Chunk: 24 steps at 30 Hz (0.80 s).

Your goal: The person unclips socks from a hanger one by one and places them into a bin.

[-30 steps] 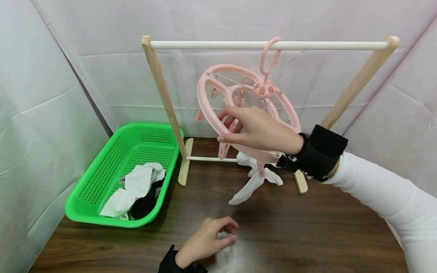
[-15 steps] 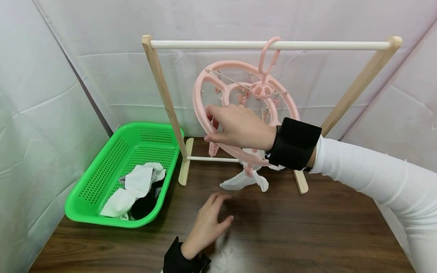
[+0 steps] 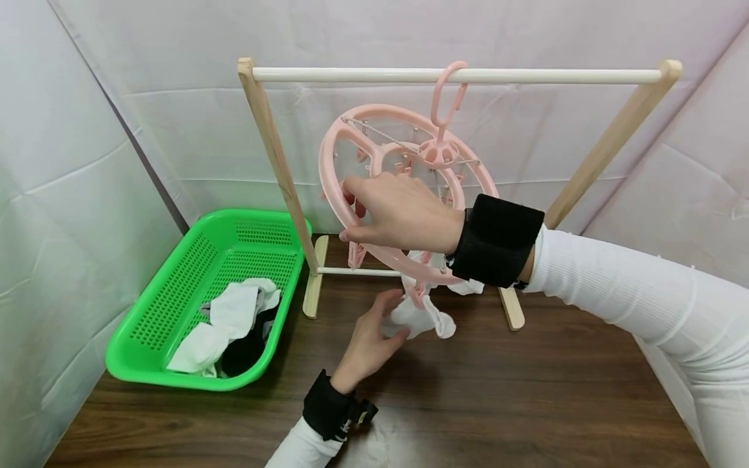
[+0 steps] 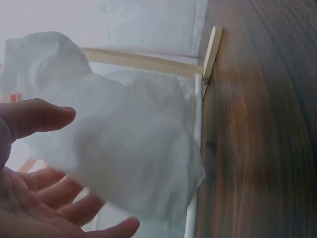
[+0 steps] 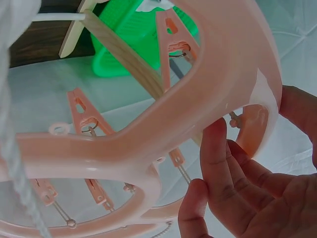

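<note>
One of my hands, the right hand [image 3: 404, 211], grips the pink hanger [image 3: 439, 154] by its rim — the left hand [image 3: 367, 344], loose, spreads thumb and fingers beside white cloth [image 3: 412, 318].

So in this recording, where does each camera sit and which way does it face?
Head: worn on the head, facing forward and down at the rack, pink hanger and green basket; shows the left hand, right hand, white sleeves and black wrist straps.
Left wrist: worn there, facing the white cloth, rack and table in frame; shows the left hand.
Right wrist: worn there, facing the pink hanger, green basket beyond; shows the right hand.
Shared: head and right wrist both show the right hand, pink hanger and green basket.
</note>
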### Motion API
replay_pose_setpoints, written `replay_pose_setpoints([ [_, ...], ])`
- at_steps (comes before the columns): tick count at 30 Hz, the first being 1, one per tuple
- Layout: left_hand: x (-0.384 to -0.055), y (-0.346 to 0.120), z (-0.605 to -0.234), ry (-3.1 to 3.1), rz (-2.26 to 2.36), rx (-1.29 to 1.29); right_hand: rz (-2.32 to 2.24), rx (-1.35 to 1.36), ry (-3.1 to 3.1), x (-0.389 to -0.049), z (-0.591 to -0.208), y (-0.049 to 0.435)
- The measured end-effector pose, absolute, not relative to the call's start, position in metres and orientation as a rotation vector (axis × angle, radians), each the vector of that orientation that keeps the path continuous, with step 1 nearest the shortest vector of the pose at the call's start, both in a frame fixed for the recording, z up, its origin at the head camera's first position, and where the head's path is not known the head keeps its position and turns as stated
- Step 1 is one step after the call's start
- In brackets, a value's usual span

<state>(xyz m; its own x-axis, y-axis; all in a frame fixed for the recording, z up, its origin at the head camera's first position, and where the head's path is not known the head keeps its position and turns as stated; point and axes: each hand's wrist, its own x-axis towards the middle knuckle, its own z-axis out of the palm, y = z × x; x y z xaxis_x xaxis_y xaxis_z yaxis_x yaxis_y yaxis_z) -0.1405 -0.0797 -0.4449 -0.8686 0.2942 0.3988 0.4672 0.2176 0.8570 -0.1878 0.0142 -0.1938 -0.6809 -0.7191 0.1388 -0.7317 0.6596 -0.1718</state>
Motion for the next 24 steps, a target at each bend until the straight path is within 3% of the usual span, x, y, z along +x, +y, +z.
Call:
replay_pose_setpoints([
  [24,-0.135,-0.053,-0.452,-2.390,-1.997,-0.768,0.352,1.226,-2.812,-0.193,-0.197,0.012],
])
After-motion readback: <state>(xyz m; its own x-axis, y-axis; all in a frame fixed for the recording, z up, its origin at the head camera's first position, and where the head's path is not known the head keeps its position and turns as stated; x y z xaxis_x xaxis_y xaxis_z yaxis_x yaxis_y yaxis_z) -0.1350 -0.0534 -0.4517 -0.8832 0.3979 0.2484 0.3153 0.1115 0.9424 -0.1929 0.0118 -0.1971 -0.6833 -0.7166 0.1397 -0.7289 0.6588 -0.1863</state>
